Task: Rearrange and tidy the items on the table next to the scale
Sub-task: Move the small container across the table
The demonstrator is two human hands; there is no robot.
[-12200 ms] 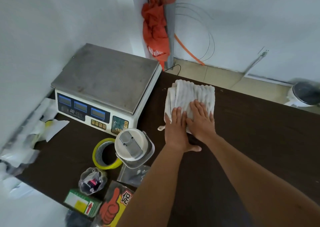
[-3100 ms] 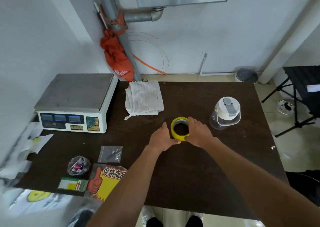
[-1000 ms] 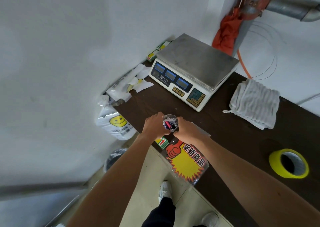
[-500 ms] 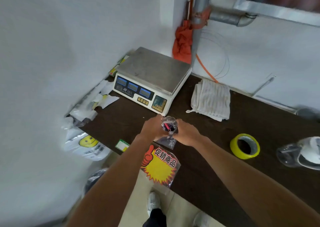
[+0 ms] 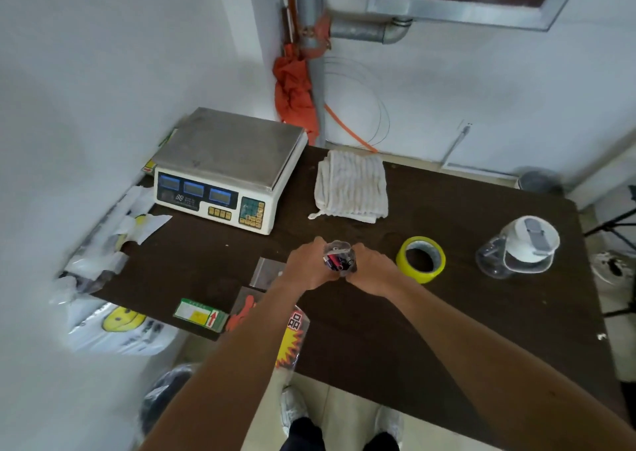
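Your fingers are curled inward on both sides of a small clear bag of dark and red bits. Your left hand grips its left side, and your right hand grips its right side, the two hands touching below it. The fingertips themselves are hidden behind the bag and the knuckles, so how tightly they press cannot be told. The bag is held just above the dark table, near its middle.

Left to right across the surface:

- White plastic bags are bunched at the left edge against the wall, one with a yellow smiley face hanging below the table.
- The scale stands at the far left corner, display facing you.
- A green and white box lies at the near left edge.
- A small flat clear pouch lies just left of your left hand.
- A red and yellow sign lies partly under your left forearm and overhangs the near edge.
- A folded white towel lies just right of the scale.
- A yellow tape roll lies flat just right of your right hand.
- A clear jug with a white lid stands near the right edge, well apart from the roll.
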